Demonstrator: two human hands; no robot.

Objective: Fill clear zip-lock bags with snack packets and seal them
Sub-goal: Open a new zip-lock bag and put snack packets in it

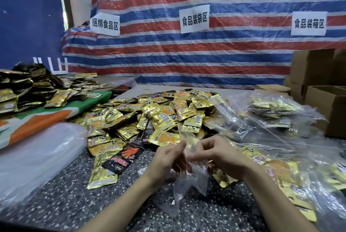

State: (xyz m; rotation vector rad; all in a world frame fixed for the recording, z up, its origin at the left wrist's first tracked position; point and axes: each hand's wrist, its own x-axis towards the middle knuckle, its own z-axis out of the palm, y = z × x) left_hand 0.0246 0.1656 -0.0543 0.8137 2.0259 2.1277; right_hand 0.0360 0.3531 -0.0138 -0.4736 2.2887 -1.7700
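The striped tarp (206, 53) backs the whole station and carries three paper signs (194, 19), apparently marking work zones. The speckled tabletop (65, 203) holds two heaps of gold snack packets. The main heap (159, 115) lies straight ahead, within easy reach for filling, and a second heap (28, 89) sits on a green-and-orange cloth (56, 117) at far left; both hold too many to count. A stack of empty clear bags (37, 156) waits at near left as supply. Filled bags (271, 111) pile up at right beside at least three cardboard boxes (318, 66), likely their next stop. One black packet (121, 158) lies at the main heap's near edge. One empty zip-lock bag (189, 181) hangs just above the tabletop between two hands: the left hand (168, 158) and right hand (222, 156) each pinch its top edge with thumb and fingers (191, 156), probably to part the mouth before filling
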